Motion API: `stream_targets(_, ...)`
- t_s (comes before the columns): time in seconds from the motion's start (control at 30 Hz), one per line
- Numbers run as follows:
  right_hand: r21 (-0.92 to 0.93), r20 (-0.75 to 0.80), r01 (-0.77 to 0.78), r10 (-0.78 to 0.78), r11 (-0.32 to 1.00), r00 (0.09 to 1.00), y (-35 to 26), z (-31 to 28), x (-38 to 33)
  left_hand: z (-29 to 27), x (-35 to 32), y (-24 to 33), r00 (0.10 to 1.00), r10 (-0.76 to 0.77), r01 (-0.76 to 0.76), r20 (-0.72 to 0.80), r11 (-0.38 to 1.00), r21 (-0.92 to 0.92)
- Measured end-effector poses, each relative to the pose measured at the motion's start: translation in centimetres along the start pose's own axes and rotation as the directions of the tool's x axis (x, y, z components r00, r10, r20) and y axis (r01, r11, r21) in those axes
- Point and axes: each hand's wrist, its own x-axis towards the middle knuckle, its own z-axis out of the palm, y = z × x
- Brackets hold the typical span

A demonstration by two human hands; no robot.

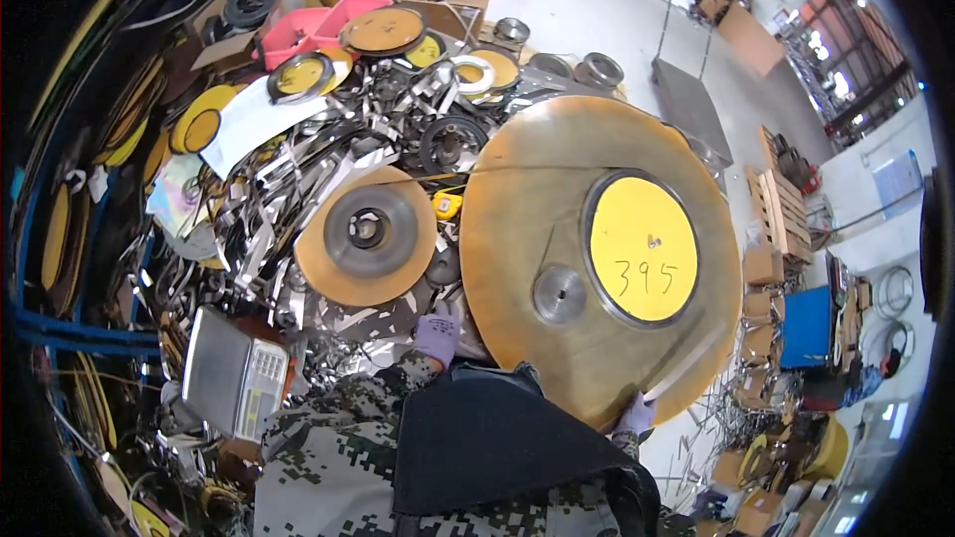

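Note:
My left hand (436,336), in a lilac glove, reaches forward with its fingers stretched apart. It is just below a small dark wheel (443,267) and beside an orange-rimmed round board (328,273) carrying a grey coil (343,229), which looks blurred. My right hand (633,416), also gloved, is at the near right edge of a large amber disc (517,239). Its fingers appear closed on the near end of a pale flat metal strip (688,366). On the disc lie a yellow round plate (645,229) with a black rim and a small silver roll (560,294).
Tangled metal strips (279,174) cover the bench at left, with a yellow tape measure (447,205) nearby. A scale (234,373) stands near left. Pink bins (318,30) and more round boards (383,30) are farther back. Cardboard boxes (764,264) line the right.

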Motion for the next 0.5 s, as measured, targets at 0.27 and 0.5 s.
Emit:
stream_targets(0.27, -0.132, -0.016, -0.039, 0.037, 0.990, 0.999, -2.7, 0.2, -1.3, -0.4, 1.4, -0.6, 0.985, -0.089, 0.095, 0.147, 0.995, -0.032)
stream_targets(0.5, -0.137, 0.008, -0.078, 0.080, 0.987, 0.997, -4.0, -0.1, -2.2, -1.7, 0.4, -0.1, 0.933, -0.135, 0.248, 0.335, 0.914, -0.322)
